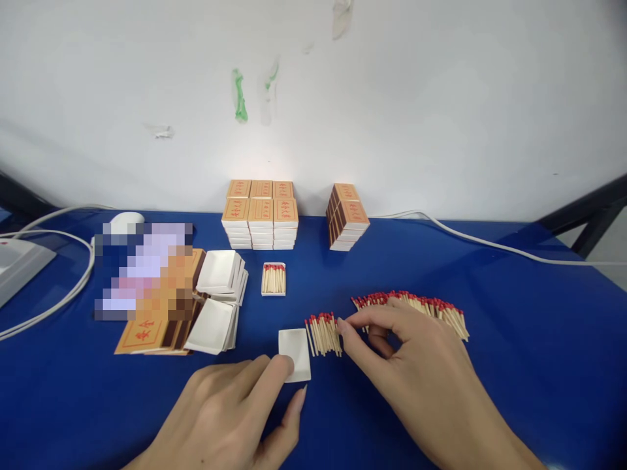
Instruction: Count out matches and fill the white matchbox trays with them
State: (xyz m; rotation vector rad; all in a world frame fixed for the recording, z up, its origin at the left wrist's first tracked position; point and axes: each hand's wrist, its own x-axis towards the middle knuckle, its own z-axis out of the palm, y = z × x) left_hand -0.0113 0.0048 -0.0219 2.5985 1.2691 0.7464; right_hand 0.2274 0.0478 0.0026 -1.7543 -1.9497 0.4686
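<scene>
An empty white matchbox tray (298, 346) lies on the blue table, and the index finger of my left hand (245, 405) rests on its left part; the thumb is apart from it. Just right of the tray is a small group of red-tipped matches (324, 336). My right hand (416, 365) has its thumb and index finger pinched at the right edge of that group; whether a match is between the fingertips is too small to tell. Beneath and behind the right hand spreads a larger row of matches (453, 316), partly hidden by it.
Behind stand a filled tray (273, 279), a block of stacked matchboxes (259, 222) and a smaller stack (347, 215). At left are piled empty trays (215, 326), flat orange sleeves (142, 333), a blurred-out object (147, 261), a white mouse (127, 222) and white cables (81, 281).
</scene>
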